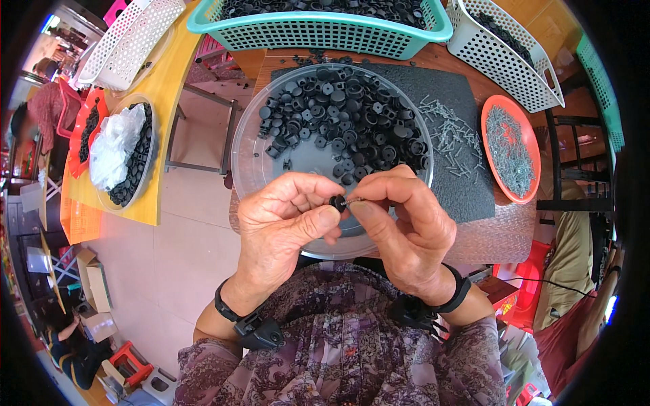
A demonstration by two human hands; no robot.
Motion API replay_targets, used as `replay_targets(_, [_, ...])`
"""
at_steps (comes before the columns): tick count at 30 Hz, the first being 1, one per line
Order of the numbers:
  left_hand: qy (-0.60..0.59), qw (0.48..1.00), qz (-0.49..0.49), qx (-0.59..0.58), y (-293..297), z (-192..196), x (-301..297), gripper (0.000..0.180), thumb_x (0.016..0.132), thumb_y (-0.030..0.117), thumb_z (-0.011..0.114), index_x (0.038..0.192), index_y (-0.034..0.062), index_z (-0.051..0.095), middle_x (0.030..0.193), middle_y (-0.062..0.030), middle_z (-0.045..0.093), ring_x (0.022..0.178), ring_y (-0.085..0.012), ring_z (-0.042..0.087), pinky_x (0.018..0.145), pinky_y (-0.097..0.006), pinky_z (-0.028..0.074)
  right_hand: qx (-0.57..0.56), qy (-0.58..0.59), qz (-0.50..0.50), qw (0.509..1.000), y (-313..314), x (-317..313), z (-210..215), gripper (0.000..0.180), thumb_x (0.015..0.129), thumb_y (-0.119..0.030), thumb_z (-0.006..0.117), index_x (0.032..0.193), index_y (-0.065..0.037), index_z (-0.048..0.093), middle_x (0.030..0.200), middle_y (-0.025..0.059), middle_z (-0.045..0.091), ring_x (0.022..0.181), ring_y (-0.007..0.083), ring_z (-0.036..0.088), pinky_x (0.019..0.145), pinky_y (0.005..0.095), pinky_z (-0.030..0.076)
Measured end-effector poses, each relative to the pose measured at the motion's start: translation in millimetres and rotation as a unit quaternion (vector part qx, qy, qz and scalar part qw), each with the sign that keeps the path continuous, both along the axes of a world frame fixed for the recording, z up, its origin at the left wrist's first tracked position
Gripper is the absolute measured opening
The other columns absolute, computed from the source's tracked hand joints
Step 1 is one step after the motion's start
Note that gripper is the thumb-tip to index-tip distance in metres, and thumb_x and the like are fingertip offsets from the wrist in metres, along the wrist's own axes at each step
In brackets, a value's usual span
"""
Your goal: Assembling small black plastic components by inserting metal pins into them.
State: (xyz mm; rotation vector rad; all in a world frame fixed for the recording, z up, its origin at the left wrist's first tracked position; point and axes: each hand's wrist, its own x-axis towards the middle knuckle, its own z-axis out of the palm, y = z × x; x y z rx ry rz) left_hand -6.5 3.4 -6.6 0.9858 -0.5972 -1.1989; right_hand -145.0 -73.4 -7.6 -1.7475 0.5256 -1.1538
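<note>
My left hand (274,216) pinches a small round black plastic part (338,201) between thumb and fingers. Thumb and forefinger of my right hand (411,227) close on a thin metal screw (353,200), whose far end meets the middle of the black part. Both hands are raised over the near rim of a big clear round tub (245,159). Many black plastic pieces (352,111) like the held one lie heaped in it, mostly toward the back and right. On the dark mat to the right, loose screws (455,135) are scattered.
An orange bowl (486,135) of screws stands at the right. Behind the tub are a teal basket (311,35) and a white basket (504,73) of black parts. On the yellow table (150,196) at left sits another tub with black parts and a plastic bag (116,150).
</note>
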Motion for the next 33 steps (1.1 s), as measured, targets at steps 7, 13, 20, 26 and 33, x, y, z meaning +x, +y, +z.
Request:
replay_targets(7, [-0.003,1.0,-0.008,-0.007,0,-1,0,0.021,0.08,-0.001,0.065,0.1,-0.0058,0.058,0.088,-0.0098,0.062,0.07,-0.0122,0.061,0.061,-0.023,0.053,-0.018,0.015,-0.006,1.0,-1,-1,1,0.02,0.072,0.009,0.066,0.088,-0.001,0.059,0.082,0.0092,0.061,0.066,0.0174,0.056,0.053,0.0259,0.043])
replay_targets(13, [-0.052,0.998,0.001,-0.022,-1,-4,1,0.021,0.08,-0.002,0.065,0.099,-0.0057,0.058,0.085,-0.0093,0.063,0.07,-0.012,0.061,0.061,-0.023,0.051,-0.081,0.051,-0.028,0.995,-3,1,4,0.02,0.067,0.01,0.067,0.084,0.0,0.062,0.076,0.0105,0.061,0.063,0.0219,0.056,0.056,0.0292,0.043])
replay_targets(20, [-0.057,0.998,0.015,0.022,4,4,-1,0.017,0.08,-0.005,0.065,0.096,-0.0061,0.06,0.083,-0.0097,0.064,0.068,-0.0116,0.061,0.06,-0.022,0.051,-0.19,0.043,0.001,0.981,-11,3,6,0.02,0.063,0.011,0.066,0.081,0.003,0.061,0.074,0.0119,0.06,0.061,0.0243,0.055,0.054,0.0302,0.043])
replay_targets(26, [-0.047,0.998,-0.005,0.033,11,6,3,0.018,0.08,-0.003,0.065,0.097,-0.005,0.061,0.083,-0.0082,0.064,0.067,-0.0096,0.06,0.06,-0.021,0.051,-0.195,0.057,0.034,0.979,-8,2,6,0.024,0.061,0.011,0.066,0.083,0.003,0.06,0.074,0.0119,0.06,0.061,0.0243,0.055,0.053,0.0301,0.043])
replay_targets(33, [-0.097,0.995,0.004,0.017,17,9,10,0.019,0.08,0.0,0.067,0.098,-0.0037,0.062,0.084,-0.0063,0.064,0.072,-0.0074,0.059,0.063,-0.02,0.05,-0.191,0.082,0.065,0.976,-11,10,13,0.026,0.061,0.01,0.068,0.085,0.001,0.061,0.078,0.0118,0.06,0.063,0.0249,0.055,0.054,0.0311,0.044])
